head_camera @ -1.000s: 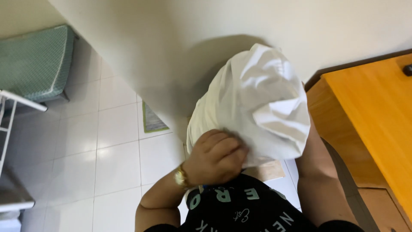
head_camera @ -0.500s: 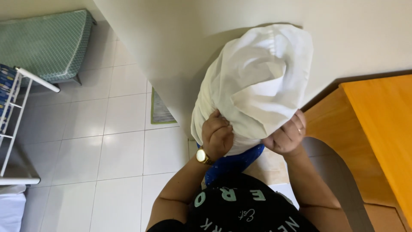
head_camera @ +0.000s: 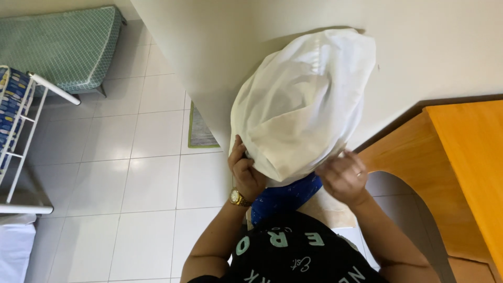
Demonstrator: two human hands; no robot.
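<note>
A white pillowcase [head_camera: 301, 105] bulges with a pillow inside and is held up in front of the cream wall. The blue patterned end of the pillow [head_camera: 285, 196] sticks out below its open edge. My left hand [head_camera: 245, 170], with a gold watch on the wrist, grips the left side of the pillowcase opening. My right hand [head_camera: 344, 178], wearing a ring, pinches the right side of the opening. Both hands are below the bulk of the pillow, above my black shirt with pale lettering.
A wooden desk [head_camera: 461, 167] stands at the right against the wall [head_camera: 429, 47]. A green mattress [head_camera: 57, 47] and a white metal bed frame [head_camera: 23, 120] are at the left. A small green-edged mat [head_camera: 199, 128] lies on the white tiled floor [head_camera: 131, 173].
The pillowcase has been lifted higher and further over the pillow. My right hand came out from behind the cloth to its edge, and the blue end of the pillow now shows below.
</note>
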